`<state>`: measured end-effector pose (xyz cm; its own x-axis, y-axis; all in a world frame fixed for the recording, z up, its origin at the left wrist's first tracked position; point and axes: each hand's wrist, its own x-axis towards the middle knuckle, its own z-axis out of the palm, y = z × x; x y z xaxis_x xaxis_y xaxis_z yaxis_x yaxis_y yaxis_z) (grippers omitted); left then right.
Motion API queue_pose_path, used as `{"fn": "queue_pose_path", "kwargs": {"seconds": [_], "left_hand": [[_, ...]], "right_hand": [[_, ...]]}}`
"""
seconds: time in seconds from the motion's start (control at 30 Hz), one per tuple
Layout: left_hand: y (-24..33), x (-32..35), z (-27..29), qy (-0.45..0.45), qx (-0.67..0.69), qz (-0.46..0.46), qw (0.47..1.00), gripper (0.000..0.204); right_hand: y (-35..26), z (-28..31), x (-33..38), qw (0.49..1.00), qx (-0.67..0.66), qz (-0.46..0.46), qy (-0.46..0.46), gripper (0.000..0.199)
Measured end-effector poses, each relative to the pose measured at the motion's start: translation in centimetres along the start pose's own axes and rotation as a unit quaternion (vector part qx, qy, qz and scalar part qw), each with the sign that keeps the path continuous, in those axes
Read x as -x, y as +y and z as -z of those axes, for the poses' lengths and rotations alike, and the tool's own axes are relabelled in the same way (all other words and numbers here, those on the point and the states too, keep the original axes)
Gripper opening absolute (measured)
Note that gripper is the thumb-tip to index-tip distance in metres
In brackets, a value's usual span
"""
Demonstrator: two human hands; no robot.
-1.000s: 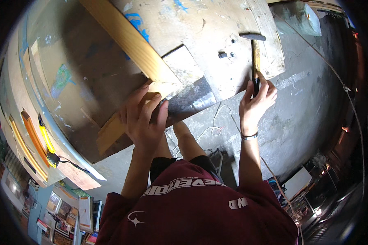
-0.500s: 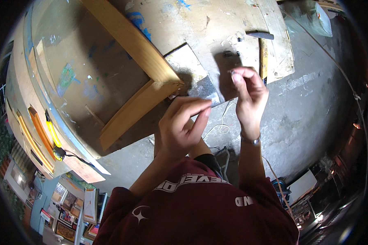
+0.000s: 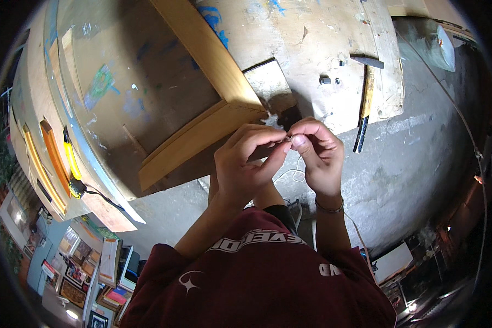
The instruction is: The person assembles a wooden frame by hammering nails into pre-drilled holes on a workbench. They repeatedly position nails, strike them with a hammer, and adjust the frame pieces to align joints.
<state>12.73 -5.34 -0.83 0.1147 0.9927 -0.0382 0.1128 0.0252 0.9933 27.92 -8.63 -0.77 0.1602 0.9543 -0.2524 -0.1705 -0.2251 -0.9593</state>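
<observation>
My left hand (image 3: 245, 161) and my right hand (image 3: 320, 161) meet in front of me, fingertips touching. Both are closed in a pinch around something tiny, too small and too covered by the fingers to name. Just beyond them is the mitred corner of a wooden frame (image 3: 216, 60), which rests on the workbench (image 3: 311, 33). A flat light-topped block (image 3: 269, 81) lies beside that corner. Small dark metal pieces (image 3: 326, 80) lie on the bench past my right hand. To their right is a hammer (image 3: 367, 90) with a yellow and black handle.
Wooden strips (image 3: 54, 153) and a yellow-handled tool (image 3: 71, 158) lie at the far left, near a tape measure (image 3: 77, 188). A thin cord (image 3: 443, 76) crosses the right side above the concrete floor (image 3: 399, 180). Shelves with boxes stand at lower left.
My right hand has moved left and nearer to me, bringing its pinched fingertips against those of my left hand. The view has shifted slightly, so the bench things appear farther right.
</observation>
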Motion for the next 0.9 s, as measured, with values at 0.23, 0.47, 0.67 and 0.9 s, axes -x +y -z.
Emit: {"fn": "queue_pose_path", "kwargs": {"seconds": [0.23, 0.47, 0.67, 0.9], "left_hand": [[1.4, 1.3, 2.1, -0.064, 0.03, 0.115, 0.991, 0.019], [1.7, 2.3, 2.3, 0.009, 0.426, 0.356, 0.832, 0.014], [2.4, 2.6, 2.5, -0.02, 0.162, 0.291, 0.943, 0.016], [2.0, 0.8, 4.6, -0.136, 0.01, 0.091, 0.987, 0.013]], "right_hand": [[-2.7, -0.4, -0.2, 0.942, 0.3, 0.134, -0.066, 0.012], [-0.9, -1.7, 1.3, 0.997, 0.062, 0.047, -0.029, 0.011], [-1.6, -0.6, 0.6, 0.98, 0.168, 0.054, -0.09, 0.009], [-3.5, -0.2, 0.3, 0.967, 0.21, 0.026, -0.143, 0.008]]}}
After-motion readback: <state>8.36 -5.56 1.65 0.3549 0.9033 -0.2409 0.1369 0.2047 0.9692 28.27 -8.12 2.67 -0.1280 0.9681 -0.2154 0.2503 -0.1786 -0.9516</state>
